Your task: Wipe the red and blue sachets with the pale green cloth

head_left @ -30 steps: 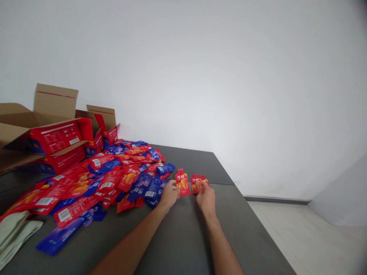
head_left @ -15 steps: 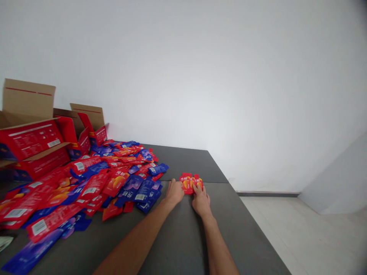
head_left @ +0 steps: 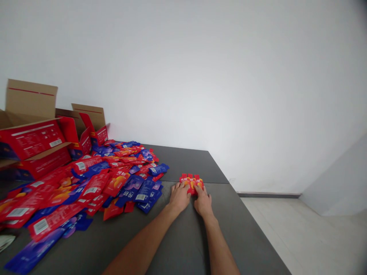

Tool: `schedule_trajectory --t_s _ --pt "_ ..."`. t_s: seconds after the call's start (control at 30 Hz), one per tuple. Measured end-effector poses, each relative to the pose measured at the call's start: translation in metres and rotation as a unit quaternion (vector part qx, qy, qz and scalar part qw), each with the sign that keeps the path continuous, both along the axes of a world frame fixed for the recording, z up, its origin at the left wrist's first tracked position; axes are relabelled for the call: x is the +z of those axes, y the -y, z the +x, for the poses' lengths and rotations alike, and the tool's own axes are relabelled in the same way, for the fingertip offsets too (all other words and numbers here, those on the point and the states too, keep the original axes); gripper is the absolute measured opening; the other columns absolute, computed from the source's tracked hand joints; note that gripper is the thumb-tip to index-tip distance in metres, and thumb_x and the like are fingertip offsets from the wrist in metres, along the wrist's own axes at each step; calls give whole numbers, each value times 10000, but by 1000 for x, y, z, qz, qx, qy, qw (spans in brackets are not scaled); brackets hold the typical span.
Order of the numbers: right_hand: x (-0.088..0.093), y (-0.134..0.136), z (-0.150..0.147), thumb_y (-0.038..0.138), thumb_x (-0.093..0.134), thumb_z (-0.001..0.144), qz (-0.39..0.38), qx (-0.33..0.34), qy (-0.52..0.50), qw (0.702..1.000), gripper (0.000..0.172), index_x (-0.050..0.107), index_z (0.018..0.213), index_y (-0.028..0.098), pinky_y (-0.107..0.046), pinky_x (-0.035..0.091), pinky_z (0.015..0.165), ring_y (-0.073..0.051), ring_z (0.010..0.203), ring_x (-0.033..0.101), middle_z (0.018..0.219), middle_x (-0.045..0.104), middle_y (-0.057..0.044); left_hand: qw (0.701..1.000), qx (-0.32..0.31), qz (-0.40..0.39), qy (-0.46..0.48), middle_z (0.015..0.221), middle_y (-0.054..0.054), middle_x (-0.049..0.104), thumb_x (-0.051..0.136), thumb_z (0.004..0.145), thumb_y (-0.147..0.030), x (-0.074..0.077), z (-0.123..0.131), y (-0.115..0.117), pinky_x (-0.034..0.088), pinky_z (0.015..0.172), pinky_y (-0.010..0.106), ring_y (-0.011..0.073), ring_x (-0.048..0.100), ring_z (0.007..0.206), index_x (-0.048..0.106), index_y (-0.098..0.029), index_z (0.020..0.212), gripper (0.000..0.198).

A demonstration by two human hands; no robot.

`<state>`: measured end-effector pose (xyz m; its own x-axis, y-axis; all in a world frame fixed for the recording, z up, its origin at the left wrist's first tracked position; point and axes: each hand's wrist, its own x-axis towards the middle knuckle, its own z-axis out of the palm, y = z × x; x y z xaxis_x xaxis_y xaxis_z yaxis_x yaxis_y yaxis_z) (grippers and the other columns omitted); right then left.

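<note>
Three red pouches with orange fruit pictures [head_left: 191,180] lie side by side and overlapping on the dark table [head_left: 183,236]. My left hand [head_left: 180,196] rests on their left part, fingers spread and pointing away from me. My right hand [head_left: 203,200] touches the right pouch with its fingertips, its fingers apart. The lower parts of the pouches are partly hidden under my fingers. To the left of my hands spreads a large loose pile of red and blue pouches [head_left: 116,182], some showing white barcodes.
Open red cardboard boxes [head_left: 34,139] with brown flaps stand at the back left behind the pile. A white wall [head_left: 200,76] rises behind the table. The table's right edge slants down toward me, with pale floor [head_left: 275,229] beyond it.
My left hand has moved right, from beside the pouches onto them, and its fingers have spread. The pouches sit more evenly spaced. My right hand has shifted slightly to the right.
</note>
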<state>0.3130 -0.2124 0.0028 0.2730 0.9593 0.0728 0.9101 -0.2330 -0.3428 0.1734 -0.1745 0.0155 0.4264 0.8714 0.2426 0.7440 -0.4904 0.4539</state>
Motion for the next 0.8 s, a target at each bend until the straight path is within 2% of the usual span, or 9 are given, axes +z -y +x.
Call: schedule_trajectory --t_s 0.13,0.27,0.4,0.53,0.67,0.8 --pt "0 0 -1 21 438 723 4 -7 1 1000 798 456 1472 294 -595 228 1151 -280 1510 203 1578 385 -49 1000 19 3 3 1458 103 517 499 889 -292 -3 3 3 307 1091 477 309 405 1339 599 -247 1316 441" --pt "1 0 -5 30 459 716 15 -15 8 1000 800 461 1471 293 -615 218 1147 -301 1521 150 1588 365 -45 1000 11 0 12 1501 107 467 503 886 -295 -3 2 6 296 1106 477 311 369 1371 554 -246 1366 486" --pt "7 0 -20 56 458 763 67 -1 24 997 732 492 1452 300 -567 212 1165 -279 1525 140 1583 375 -21 1000 12 10 20 1526 132 433 482 889 -275 0 -6 9 288 1124 469 309 368 1377 506 -207 1408 524" --pt "14 3 -46 136 437 865 118 61 27 991 589 528 1430 273 -491 204 1187 -273 1520 166 1559 419 -6 999 19 19 19 1516 147 449 419 919 -240 4 -24 11 272 1144 454 302 375 1391 529 -176 1385 483" --pt "14 8 -70 128 399 893 128 123 17 984 569 520 1438 235 -461 209 1192 -265 1506 221 1544 443 -18 999 35 28 10 1515 164 451 382 941 -233 5 -51 16 285 1135 462 302 379 1397 579 -158 1317 431" --pt "11 15 -88 95 382 894 128 179 16 975 587 496 1456 222 -453 236 1185 -259 1502 235 1539 449 -31 997 53 51 5 1515 157 451 454 905 -227 4 -82 23 260 1156 467 302 362 1409 592 -162 1295 419"
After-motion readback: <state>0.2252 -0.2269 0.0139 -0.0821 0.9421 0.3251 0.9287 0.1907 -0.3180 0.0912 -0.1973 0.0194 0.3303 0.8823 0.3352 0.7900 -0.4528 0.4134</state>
